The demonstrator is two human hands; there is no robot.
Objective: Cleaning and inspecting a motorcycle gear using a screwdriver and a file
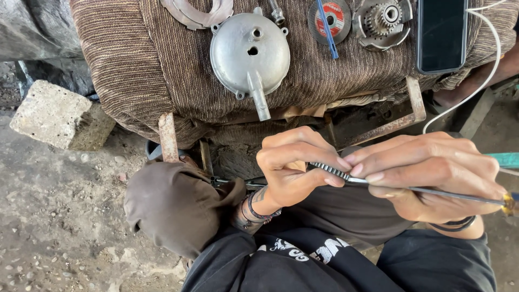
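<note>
Hands, left and right, both pinched shut on thin ridged rod, its far end out of frame.

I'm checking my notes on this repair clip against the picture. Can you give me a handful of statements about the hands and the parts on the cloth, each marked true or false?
1. Both hands pinch a thin metal rod. True: the left hand and the right hand meet on the thin metal rod, over its ridged section.
2. The round grey metal cover lies on the ground. False: the grey metal cover lies on the brown ribbed cloth.
3. A dark phone lies screen up on the cloth. True: the phone is at the right end.
4. The gear assembly sits left of the cover. False: the gear assembly sits to its right, beside a red-labelled grinding disc.
</note>
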